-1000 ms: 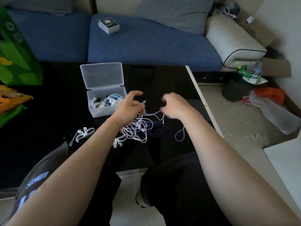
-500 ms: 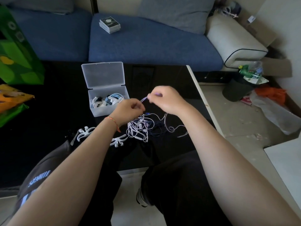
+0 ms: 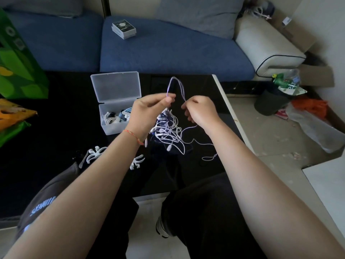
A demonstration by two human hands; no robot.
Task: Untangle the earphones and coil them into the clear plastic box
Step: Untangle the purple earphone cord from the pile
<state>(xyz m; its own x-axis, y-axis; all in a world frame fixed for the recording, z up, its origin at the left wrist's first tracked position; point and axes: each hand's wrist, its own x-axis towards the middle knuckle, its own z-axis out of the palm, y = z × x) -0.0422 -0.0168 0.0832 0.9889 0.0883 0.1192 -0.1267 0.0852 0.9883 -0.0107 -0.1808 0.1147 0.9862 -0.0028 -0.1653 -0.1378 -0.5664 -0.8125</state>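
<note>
A tangle of white and dark blue earphone cables (image 3: 169, 132) hangs above the black table (image 3: 56, 128), its lower strands trailing onto the glass. My left hand (image 3: 149, 111) pinches one end of a pale cable loop (image 3: 176, 85) that arches up between both hands. My right hand (image 3: 200, 111) pinches the other side of that loop. The clear plastic box (image 3: 115, 126) stands open left of my left hand, its lid raised, with several coiled earphones inside.
Two white cord winders (image 3: 93, 155) lie on the table near my left forearm. A blue sofa with a card box (image 3: 123, 29) runs behind the table. Green bags (image 3: 16, 71) sit at the left. A bin and litter (image 3: 270, 101) lie beyond the table's right edge.
Both hands have risen off the table and lifted the tangle. A cable loop now stands up between them, pulled apart from the bundle.
</note>
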